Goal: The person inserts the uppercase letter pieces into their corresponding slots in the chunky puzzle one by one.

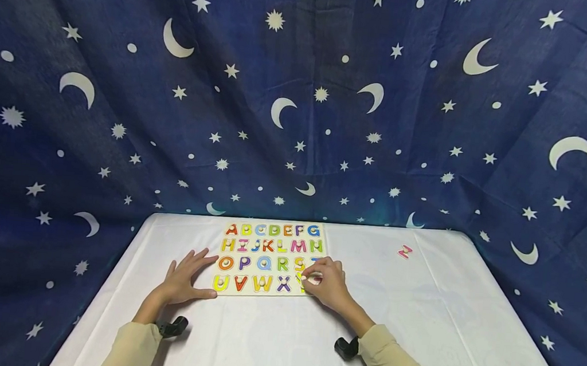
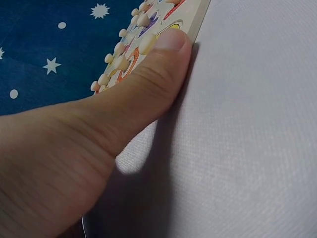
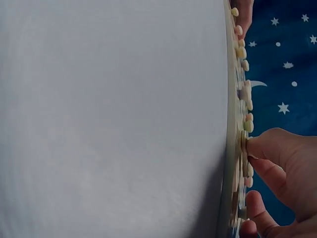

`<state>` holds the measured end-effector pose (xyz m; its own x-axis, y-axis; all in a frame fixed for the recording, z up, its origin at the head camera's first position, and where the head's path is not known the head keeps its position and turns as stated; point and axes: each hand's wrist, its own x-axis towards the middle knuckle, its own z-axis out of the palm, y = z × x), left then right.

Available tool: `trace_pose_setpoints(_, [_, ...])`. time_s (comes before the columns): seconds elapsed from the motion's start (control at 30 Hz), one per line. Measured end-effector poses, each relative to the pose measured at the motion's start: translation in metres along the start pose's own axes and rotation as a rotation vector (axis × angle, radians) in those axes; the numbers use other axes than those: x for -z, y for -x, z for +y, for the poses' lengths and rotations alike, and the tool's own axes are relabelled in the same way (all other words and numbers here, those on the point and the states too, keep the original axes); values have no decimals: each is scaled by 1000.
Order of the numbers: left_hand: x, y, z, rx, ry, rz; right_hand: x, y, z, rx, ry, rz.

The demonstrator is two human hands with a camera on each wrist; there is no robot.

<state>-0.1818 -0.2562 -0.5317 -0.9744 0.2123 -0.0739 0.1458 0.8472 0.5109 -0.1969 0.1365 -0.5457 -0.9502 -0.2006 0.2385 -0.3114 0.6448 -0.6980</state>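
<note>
A wooden alphabet puzzle board (image 1: 269,295) lies on the table, its rows filled with colourful knobbed letters. My left hand (image 1: 182,280) is spread at the board's left side, fingers extended, thumb at the lower left corner. In the left wrist view the thumb (image 2: 166,57) lies along the board's edge beside the knobs. At the bottom row's right end, my right hand (image 1: 331,283) pinches a yellow letter Y piece (image 1: 300,278) by its knob. The right wrist view shows this piece (image 3: 244,153) edge-on, close over the board. The right hand partly covers the T and the board's lower right corner.
A pink-red letter Z piece (image 1: 405,252) lies alone on the white tablecloth (image 1: 416,330), right of the board. Behind the table hangs a dark blue curtain (image 1: 295,166) with moons and stars. Black wrist cameras sit under both forearms.
</note>
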Motion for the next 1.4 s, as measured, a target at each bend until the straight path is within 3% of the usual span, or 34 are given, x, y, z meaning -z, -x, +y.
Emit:
trace_pose_setpoints(0.43, [0, 0, -1, -7, -3, 3, -4, 6, 0, 19, 49, -10])
trace_pose_setpoints(1.0, [1, -1, -1, 16, -13, -1, 0, 3, 1, 55, 32, -43])
trace_pose_setpoints(1.17, [-1, 1, -1, 10, 4, 9, 19, -4, 10, 85, -16, -43])
trace_pose_setpoints(1.4, [-2, 2, 1, -18, 14, 40, 68, -16, 51, 123, 35, 144])
